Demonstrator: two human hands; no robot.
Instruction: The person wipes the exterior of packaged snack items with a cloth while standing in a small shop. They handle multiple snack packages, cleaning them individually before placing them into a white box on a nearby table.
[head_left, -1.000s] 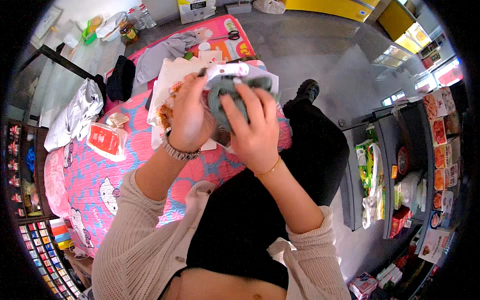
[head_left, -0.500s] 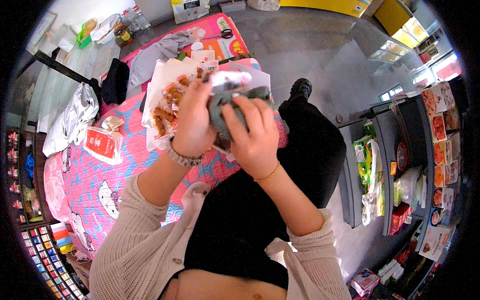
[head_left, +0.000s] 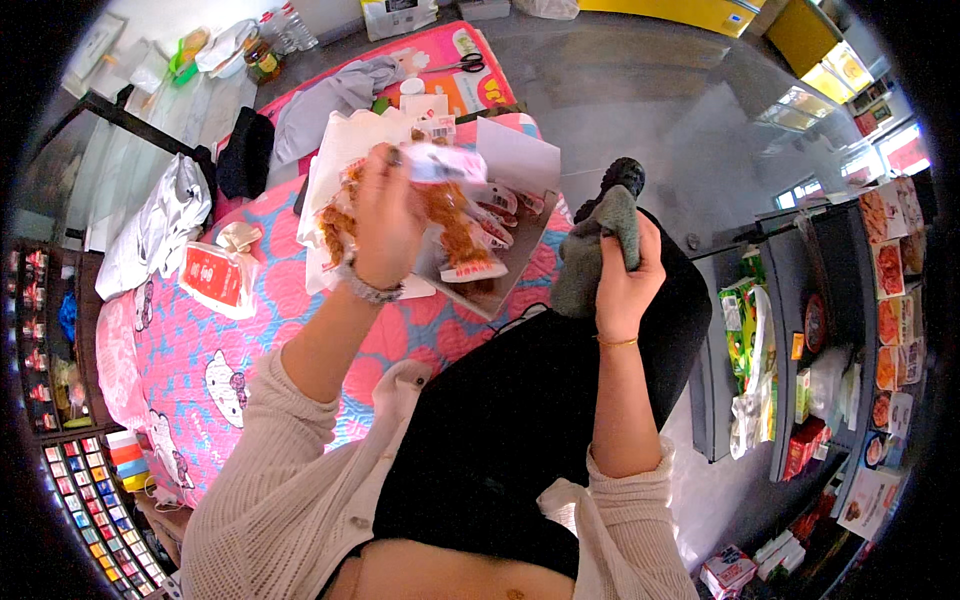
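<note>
Over the pink-and-blue quilt (head_left: pixel 265 340), I have the left hand (head_left: pixel 385 225) at the near side of a spread of snack packets. Its fingers seem to pinch one end of a white-and-pink packet (head_left: pixel 445 165), which points off to the right; motion blur keeps me from telling exactly how the fingertips sit on it. Well to the right, I have the right hand (head_left: pixel 630 275) gripping a grey-green cloth (head_left: pixel 580 265), a fold of it pressed between thumb and fingers. The cloth hangs in front of the black trouser leg (head_left: pixel 470 440) and partly covers my view of the black shoe (head_left: pixel 622 175); whether it touches either, I cannot tell.

Between the two hands I see an open white carton (head_left: pixel 520 155) with small packets inside. Brown-filled packets (head_left: pixel 455 235) lie across its left part, just right of the left hand. More brown snack pieces (head_left: pixel 340 225) rest left of that hand on white paper (head_left: pixel 340 140).

Farther left on the quilt, I make out a red packet (head_left: pixel 215 275) with a crumpled beige wrapper (head_left: pixel 238 236) at its far edge. At the far side, a grey garment (head_left: pixel 335 100) and black-handled scissors (head_left: pixel 470 63) lie on a pink printed surface (head_left: pixel 445 45). Grey shelves (head_left: pixel 712 380) stand on the right.
</note>
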